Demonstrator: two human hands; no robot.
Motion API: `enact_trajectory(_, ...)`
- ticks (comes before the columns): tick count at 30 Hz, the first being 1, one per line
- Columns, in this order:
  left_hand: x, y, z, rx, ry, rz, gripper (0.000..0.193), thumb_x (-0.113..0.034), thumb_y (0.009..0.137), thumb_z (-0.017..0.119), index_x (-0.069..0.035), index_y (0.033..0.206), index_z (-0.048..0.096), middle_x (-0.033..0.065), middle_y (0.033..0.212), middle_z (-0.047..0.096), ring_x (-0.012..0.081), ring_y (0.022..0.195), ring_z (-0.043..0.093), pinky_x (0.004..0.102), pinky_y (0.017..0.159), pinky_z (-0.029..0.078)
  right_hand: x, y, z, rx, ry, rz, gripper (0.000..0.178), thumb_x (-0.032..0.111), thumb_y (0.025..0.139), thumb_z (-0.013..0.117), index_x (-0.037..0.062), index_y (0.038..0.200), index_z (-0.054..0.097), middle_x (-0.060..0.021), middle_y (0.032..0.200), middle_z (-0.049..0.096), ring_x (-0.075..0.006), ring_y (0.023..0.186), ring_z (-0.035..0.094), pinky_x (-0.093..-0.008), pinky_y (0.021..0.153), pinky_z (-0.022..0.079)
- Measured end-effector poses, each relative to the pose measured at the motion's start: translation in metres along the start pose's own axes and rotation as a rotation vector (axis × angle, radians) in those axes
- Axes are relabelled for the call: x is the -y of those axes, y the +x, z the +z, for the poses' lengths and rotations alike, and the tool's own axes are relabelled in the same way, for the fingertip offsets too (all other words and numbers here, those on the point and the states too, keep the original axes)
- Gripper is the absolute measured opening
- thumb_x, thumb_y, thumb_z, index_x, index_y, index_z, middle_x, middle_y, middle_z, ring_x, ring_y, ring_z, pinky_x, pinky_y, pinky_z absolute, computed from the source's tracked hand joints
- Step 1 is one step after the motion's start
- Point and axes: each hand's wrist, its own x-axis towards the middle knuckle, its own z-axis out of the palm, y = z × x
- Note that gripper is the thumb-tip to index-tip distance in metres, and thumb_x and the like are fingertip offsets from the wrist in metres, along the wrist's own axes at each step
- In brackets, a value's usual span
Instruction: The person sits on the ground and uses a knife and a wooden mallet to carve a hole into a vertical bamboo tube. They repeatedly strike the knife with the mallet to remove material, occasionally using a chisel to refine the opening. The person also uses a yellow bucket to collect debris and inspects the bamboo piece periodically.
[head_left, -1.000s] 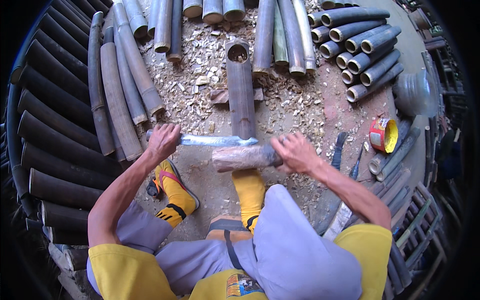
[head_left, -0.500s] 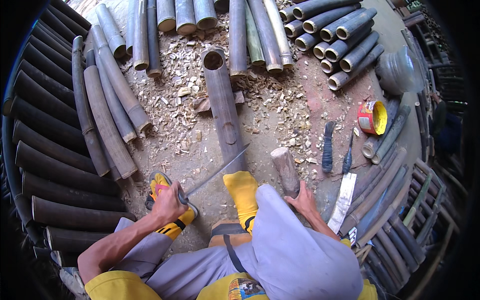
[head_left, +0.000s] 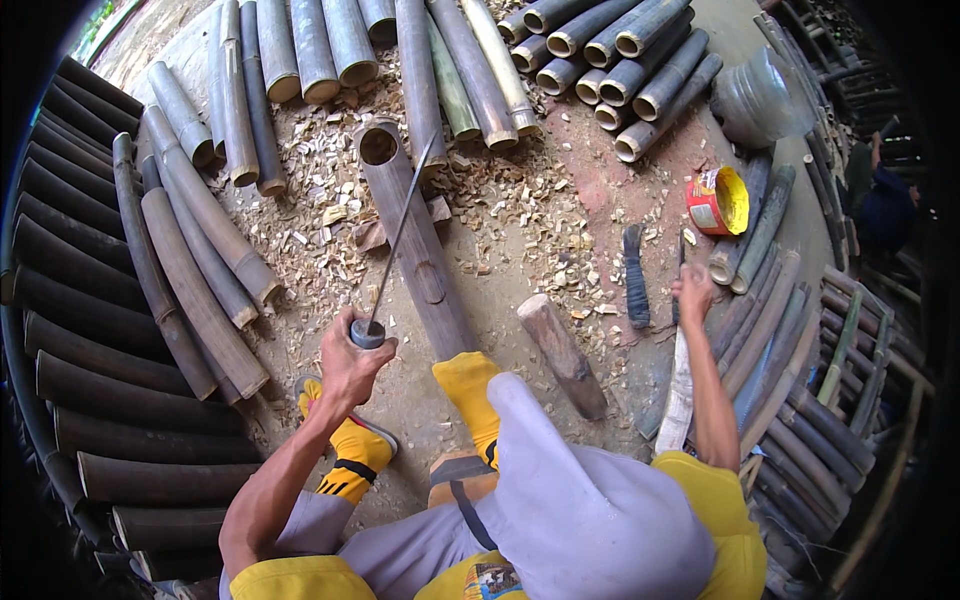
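My left hand [head_left: 350, 362] is closed around the round dark handle of a long, thin metal-bladed tool [head_left: 402, 222]. Its blade slants up and away, passing over a dark bamboo tube [head_left: 425, 270] that has an oval mark on its side. The tube's far end is open, propped on a wood block [head_left: 372, 236], and my yellow-socked foot [head_left: 468, 388] meets its near end. At the right, my right hand [head_left: 693, 292] has its fingers closed on a slim dark-handled tool [head_left: 682, 246], whose tip shows above them. A short wooden billet [head_left: 563, 355] lies loose between my hands.
A dark wrapped tool [head_left: 636, 275] lies left of my right hand. Beyond it are a red-and-yellow tin [head_left: 718, 202] and a clear plastic container [head_left: 762, 98]. Bamboo tubes [head_left: 610, 70] lie stacked at the back, with more along both sides. Wood chips [head_left: 320, 215] litter the floor.
My right hand has let go of the billet and moved right and farther away to the slim tool. My left hand has tipped its blade more upright. The whole view has shifted.
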Motion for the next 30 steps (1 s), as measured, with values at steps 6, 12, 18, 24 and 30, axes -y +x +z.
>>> enact_trajectory(6, 0.029, 0.002, -0.002, -0.142, -0.225, -0.17, 0.032, -0.011, 0.066, 0.073, -0.004, 0.083, 0.047, 0.0018, 0.061, 0.054, 0.0095, 0.052, 0.054, 0.0243, 0.048, 0.044, 0.108, -0.005, 0.089, 0.517, 0.327, 0.078, 0.033, 0.01, 0.087, 0.061, -0.0031, 0.118, 0.054, -0.013, 0.079, 0.064, -0.0156, 0.061, 0.064, -0.0239, 0.051, 0.055)
enact_trajectory(12, 0.029, 0.013, 0.008, -0.163, -0.334, -0.206, 0.031, -0.011, 0.069, 0.074, -0.003, 0.083, 0.048, 0.0031, 0.063, 0.056, 0.011, 0.053, 0.057, 0.0248, 0.049, 0.046, 0.216, -0.09, 0.231, 1.014, 0.715, 0.276, 0.043, 0.007, 0.088, 0.061, -0.0079, 0.124, 0.044, -0.02, 0.079, 0.062, -0.022, 0.062, 0.066, -0.0278, 0.053, 0.06)
enact_trajectory(18, 0.026, 0.022, 0.009, -0.143, -0.395, -0.248, 0.031, -0.011, 0.07, 0.074, -0.003, 0.085, 0.048, 0.0036, 0.067, 0.057, 0.0116, 0.055, 0.058, 0.0249, 0.051, 0.048, 0.258, -0.096, 0.32, 0.956, 0.851, 0.555, 0.05, 0.008, 0.077, 0.071, -0.0014, 0.116, 0.041, -0.0161, 0.096, 0.06, -0.0255, 0.074, 0.064, -0.0367, 0.06, 0.057)
enact_trajectory(24, 0.035, 0.026, 0.008, -0.181, -0.434, -0.262, 0.03, -0.005, 0.071, 0.072, -0.004, 0.088, 0.048, 0.0019, 0.064, 0.054, 0.011, 0.052, 0.055, 0.0241, 0.049, 0.045, 0.282, -0.091, 0.313, 0.681, 1.218, 0.446, 0.046, -0.007, 0.08, 0.061, -0.0051, 0.118, 0.035, -0.0218, 0.097, 0.056, -0.027, 0.073, 0.064, -0.0347, 0.062, 0.06)
enact_trajectory(30, 0.043, 0.027, 0.006, -0.159, -0.468, -0.294, 0.029, -0.004, 0.072, 0.072, -0.005, 0.089, 0.048, 0.0009, 0.066, 0.054, 0.0106, 0.052, 0.055, 0.0241, 0.049, 0.046, 0.249, -0.041, 0.251, 0.628, 0.906, 0.11, 0.038, 0.005, 0.085, 0.063, -0.0056, 0.117, 0.047, -0.0155, 0.085, 0.063, -0.0201, 0.07, 0.066, -0.0276, 0.055, 0.058)
